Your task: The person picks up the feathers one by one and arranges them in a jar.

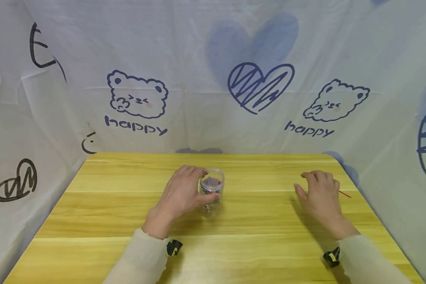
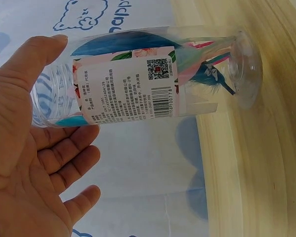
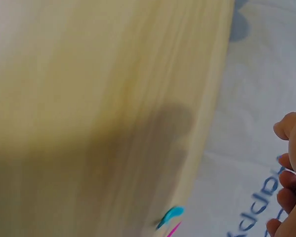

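Observation:
My left hand [image 1: 181, 193] grips a clear plastic jar [image 1: 211, 209] near its rim, thumb on one side and fingers behind. The jar is upright, and its top shows uncovered in the head view. On its side is a printed label [image 2: 128, 89] with a barcode. Inside are blue, green and pink feathers [image 2: 207, 74]. My right hand [image 1: 321, 193] hovers over the table's right part, fingers loosely bent and holding nothing. By it lies a thin red stick [image 1: 345, 194], partly hidden behind the hand. A small blue feather-like piece [image 3: 171, 215] and a pink strip [image 3: 174, 229] show in the right wrist view.
The yellow wood-grain table [image 1: 127, 221] ends at a white cloth [image 1: 195, 118] printed with hearts, bears and lettering, which hangs behind and on both sides. Black wrist-worn devices sit at the left cuff [image 1: 174, 247] and the right cuff.

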Action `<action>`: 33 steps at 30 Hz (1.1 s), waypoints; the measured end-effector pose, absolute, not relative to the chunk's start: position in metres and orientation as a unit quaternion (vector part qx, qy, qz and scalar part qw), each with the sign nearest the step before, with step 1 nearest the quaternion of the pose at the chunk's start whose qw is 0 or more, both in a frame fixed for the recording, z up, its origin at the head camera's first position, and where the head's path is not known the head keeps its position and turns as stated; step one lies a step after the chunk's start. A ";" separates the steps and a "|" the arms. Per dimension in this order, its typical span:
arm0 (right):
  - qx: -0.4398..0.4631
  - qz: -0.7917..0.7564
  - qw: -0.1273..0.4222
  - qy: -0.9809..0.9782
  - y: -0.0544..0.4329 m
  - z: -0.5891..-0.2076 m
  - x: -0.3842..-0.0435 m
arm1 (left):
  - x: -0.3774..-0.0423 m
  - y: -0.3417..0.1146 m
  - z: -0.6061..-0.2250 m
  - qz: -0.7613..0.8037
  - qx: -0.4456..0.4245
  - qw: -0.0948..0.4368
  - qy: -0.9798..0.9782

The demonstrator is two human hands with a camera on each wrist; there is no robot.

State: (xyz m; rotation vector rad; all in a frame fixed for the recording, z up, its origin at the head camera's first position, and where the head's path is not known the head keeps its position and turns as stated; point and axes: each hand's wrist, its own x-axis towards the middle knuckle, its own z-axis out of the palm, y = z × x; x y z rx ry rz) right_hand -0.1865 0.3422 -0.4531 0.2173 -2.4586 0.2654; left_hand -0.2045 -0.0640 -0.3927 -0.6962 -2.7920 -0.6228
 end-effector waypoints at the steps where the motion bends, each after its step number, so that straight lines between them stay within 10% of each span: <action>1: 0.076 0.101 0.315 -0.941 0.347 -0.454 -0.186 | -0.204 -0.064 -0.393 -0.211 -0.235 0.098 -0.944; 14: -0.015 0.082 0.157 -0.984 0.396 -0.469 -0.190 | -0.206 -0.065 -0.393 -0.212 -0.237 0.097 -0.943; 33: -0.029 0.052 0.086 -0.994 0.411 -0.478 -0.197 | -0.205 -0.065 -0.395 -0.218 -0.232 0.096 -0.943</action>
